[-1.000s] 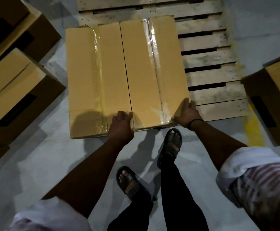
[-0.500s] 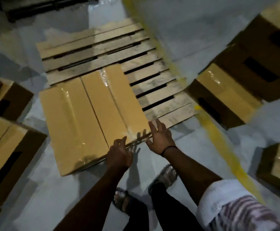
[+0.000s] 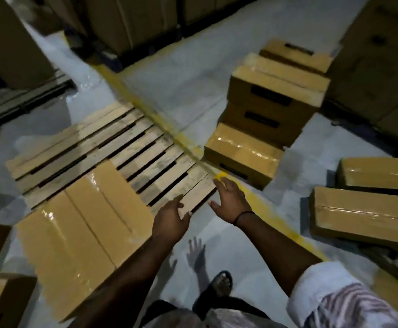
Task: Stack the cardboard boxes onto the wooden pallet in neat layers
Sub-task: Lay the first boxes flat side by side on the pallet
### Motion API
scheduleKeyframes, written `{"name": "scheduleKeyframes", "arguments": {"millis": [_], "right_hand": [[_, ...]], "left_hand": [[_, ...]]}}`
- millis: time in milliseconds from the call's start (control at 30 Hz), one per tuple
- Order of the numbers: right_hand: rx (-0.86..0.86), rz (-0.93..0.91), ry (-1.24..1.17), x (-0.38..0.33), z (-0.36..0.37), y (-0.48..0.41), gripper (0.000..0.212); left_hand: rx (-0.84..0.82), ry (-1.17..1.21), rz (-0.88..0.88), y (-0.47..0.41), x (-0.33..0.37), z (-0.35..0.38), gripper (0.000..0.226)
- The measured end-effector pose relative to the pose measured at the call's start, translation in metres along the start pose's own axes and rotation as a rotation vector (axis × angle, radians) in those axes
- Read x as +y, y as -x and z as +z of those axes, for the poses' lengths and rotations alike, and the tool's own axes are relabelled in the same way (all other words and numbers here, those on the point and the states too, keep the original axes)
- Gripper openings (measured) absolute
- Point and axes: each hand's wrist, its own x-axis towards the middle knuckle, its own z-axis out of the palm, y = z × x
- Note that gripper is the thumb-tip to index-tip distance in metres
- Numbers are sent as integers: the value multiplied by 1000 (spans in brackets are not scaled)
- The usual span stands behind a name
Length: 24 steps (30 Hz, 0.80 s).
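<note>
The left hand (image 3: 169, 221) and right hand (image 3: 231, 202) have let go of the boxes (image 3: 86, 221) and spread open, empty; that pair lies side by side on the pallet (image 3: 79, 138) (most slats bare); likely the floor stack (image 3: 243, 153) comes next.

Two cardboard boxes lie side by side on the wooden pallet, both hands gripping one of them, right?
No. The head view shows the left hand and right hand open, gripping nothing, off the cardboard boxes on the wooden pallet.
</note>
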Motion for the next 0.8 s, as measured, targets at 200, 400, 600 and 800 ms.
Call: {"name": "scheduleKeyframes", "arguments": {"millis": [200,400,600,800], "right_hand": [[87,100,-101,60,-60,21,72],[163,155,-177,108,-101,12,72],[194,212,-182,168,-146,-29,72],[244,262,-131,238,-205,-110,72]], "left_hand": [[-1,85,84,-34,95,16,55],[-88,64,188,-72,157,37,50],[-126,45,214,-139,211,62,43],[-183,101,239,-238,275,95,42]]}}
